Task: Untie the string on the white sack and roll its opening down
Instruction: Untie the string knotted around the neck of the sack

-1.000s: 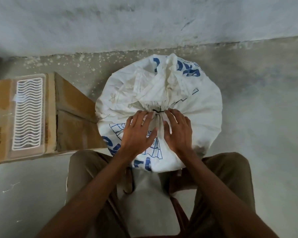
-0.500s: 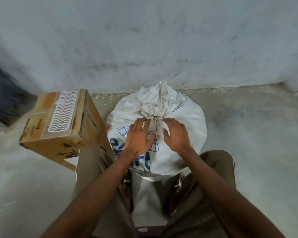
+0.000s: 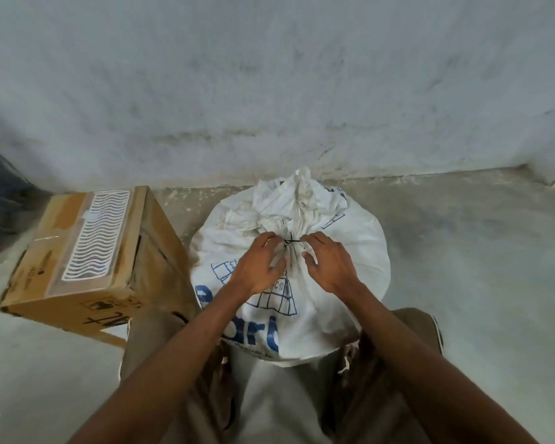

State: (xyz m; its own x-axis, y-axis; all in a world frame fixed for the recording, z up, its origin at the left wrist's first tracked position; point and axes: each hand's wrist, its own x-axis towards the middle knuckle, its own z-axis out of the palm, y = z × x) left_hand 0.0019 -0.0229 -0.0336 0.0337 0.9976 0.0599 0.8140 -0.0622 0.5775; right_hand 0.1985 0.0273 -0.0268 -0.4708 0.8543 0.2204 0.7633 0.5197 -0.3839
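Working the knot loose comes first: the white sack (image 3: 302, 283) stands on the floor between the person's knees, its neck gathered and bound by one dark string (image 3: 291, 241). Left hand (image 3: 257, 267) and right hand (image 3: 329, 264) flank that tie with fingers curled at its ends — whether either truly pinches the string I cannot tell. Best, I judge, to find a free end and draw it outward while the other hand steadies the neck, not yanking — that would tighten it. Count: one sack, one string, one cardboard box (image 3: 87, 257) beside it on the left.
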